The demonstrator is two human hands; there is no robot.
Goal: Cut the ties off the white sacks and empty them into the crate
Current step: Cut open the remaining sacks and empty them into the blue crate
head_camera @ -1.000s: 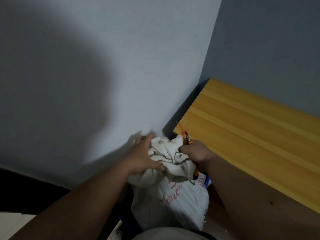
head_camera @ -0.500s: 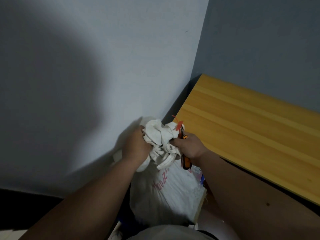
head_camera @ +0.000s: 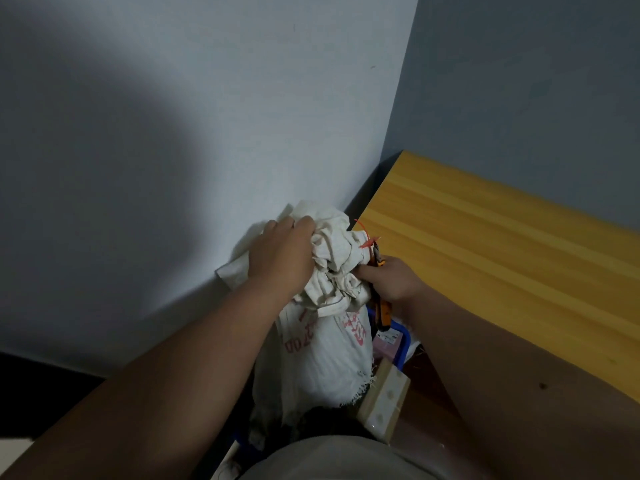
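Head view: my left hand [head_camera: 282,258] bunches the sack [head_camera: 322,355] neck, right hand [head_camera: 389,282] grips the cutter [head_camera: 381,306]; next, snip that red tie [head_camera: 366,241].

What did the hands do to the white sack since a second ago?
The left hand shifted up over the bunched top of the white sack. The right hand slid down beside the neck, so the red tie now shows above it. It still holds the orange cutter.
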